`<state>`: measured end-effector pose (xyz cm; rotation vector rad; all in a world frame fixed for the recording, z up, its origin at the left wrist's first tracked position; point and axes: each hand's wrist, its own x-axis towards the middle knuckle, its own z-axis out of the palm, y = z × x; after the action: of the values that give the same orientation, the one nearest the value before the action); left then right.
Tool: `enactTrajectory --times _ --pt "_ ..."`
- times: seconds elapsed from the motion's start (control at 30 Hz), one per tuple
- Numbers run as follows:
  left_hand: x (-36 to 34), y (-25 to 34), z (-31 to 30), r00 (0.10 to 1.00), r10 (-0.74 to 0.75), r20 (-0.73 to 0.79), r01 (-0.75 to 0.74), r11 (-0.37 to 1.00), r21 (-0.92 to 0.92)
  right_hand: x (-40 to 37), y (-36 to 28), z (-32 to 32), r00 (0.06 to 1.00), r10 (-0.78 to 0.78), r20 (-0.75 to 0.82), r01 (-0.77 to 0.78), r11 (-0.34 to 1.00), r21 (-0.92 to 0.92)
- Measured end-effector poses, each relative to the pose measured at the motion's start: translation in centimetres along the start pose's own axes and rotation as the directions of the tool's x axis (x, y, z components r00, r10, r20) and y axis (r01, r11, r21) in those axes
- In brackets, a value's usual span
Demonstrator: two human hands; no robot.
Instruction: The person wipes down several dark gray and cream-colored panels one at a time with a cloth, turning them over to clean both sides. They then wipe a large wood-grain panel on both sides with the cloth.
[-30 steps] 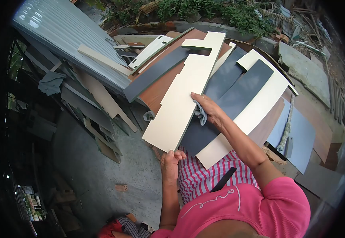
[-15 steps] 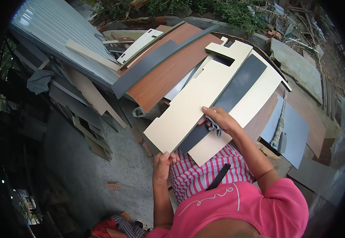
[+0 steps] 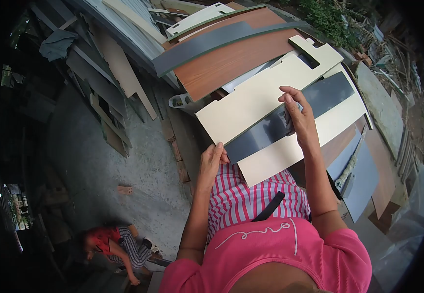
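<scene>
A long cream panel (image 3: 261,95) with cut-out notches at its far end lies slanted over my lap. My left hand (image 3: 213,160) pinches its near corner, thumb on top. Beside it runs a dark glossy strip (image 3: 258,136), and a second cream panel (image 3: 270,158) lies on the near side of that strip. Above the dark strip is my right hand (image 3: 301,115), fingers curled round a crumpled grey cloth (image 3: 290,119). Part of the cloth is hidden by the hand.
Wood-brown boards (image 3: 222,63) and a curved grey strip (image 3: 222,41) lie behind the panels. More boards (image 3: 97,73) lean at the left. A brick (image 3: 124,189) is on the concrete floor (image 3: 148,166). Another person (image 3: 112,244) is low down at the lower left.
My right hand with the cloth has lifted and moved toward the far end. The camera view has shifted, and the other person shows more fully. My left hand stays at the panel's corner.
</scene>
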<state>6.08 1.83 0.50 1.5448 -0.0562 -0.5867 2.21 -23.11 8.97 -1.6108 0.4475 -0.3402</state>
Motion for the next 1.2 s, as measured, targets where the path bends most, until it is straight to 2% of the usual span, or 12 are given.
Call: enactTrajectory --times 0.07,0.13,0.17,0.23,0.3,0.43,0.57,0.67,0.8,0.97,1.1,1.2 --pt "0.4 -0.1 0.3 0.999 0.040 -0.001 -0.040 0.997 0.061 -0.1 -1.9 3.2 0.996 -0.081 0.030 0.080 0.997 0.016" --pt "0.6 0.2 0.6 0.999 0.041 -0.033 -0.039 0.997 0.072 0.0 -1.3 7.1 0.938 -0.305 0.166 0.324 0.941 -0.100" --pt "0.6 0.2 0.6 0.998 0.040 -0.051 -0.035 0.996 0.081 -0.1 -1.0 9.0 0.857 -0.434 0.279 0.487 0.858 -0.160" --pt "0.8 -0.5 1.0 0.996 0.071 -0.058 -0.067 0.995 0.077 -0.5 2.9 12.4 0.703 -0.381 0.601 0.645 0.698 -0.312" --pt "0.9 -1.0 2.3 0.916 0.210 -0.340 -0.220 0.976 0.012 -0.9 4.4 13.4 0.633 -0.393 0.667 0.770 0.407 -0.492" --pt "0.8 -0.8 0.4 1.000 0.005 -0.011 -0.005 1.000 -0.023 1.8 4.7 10.4 0.708 -0.339 0.619 0.706 0.323 -0.630" --pt "0.6 -0.6 0.7 0.999 0.029 -0.030 -0.031 0.997 -0.075 7.9 6.5 3.5 0.902 -0.288 0.321 0.397 0.264 -0.879" --pt "0.7 -0.8 0.8 0.999 0.037 -0.034 -0.040 0.996 -0.084 12.0 8.6 -3.4 0.932 -0.349 0.097 0.196 0.260 -0.946" --pt "0.6 -0.7 1.0 0.995 0.072 -0.069 -0.076 0.995 -0.060 14.3 10.1 -7.9 0.883 -0.469 0.011 0.183 0.325 -0.928" --pt "0.5 -0.4 1.0 0.998 0.035 -0.059 -0.038 0.998 -0.040 7.6 2.7 3.8 0.884 -0.434 0.175 0.440 0.643 -0.626" --pt "0.7 -1.0 1.1 0.999 0.021 -0.048 -0.023 0.998 -0.056 2.6 4.8 13.1 0.545 -0.464 0.698 0.831 0.408 -0.378" --pt "0.5 -0.9 1.2 0.996 0.040 -0.083 -0.042 0.999 -0.028 3.6 5.5 13.3 0.506 -0.440 0.742 0.860 0.322 -0.395"
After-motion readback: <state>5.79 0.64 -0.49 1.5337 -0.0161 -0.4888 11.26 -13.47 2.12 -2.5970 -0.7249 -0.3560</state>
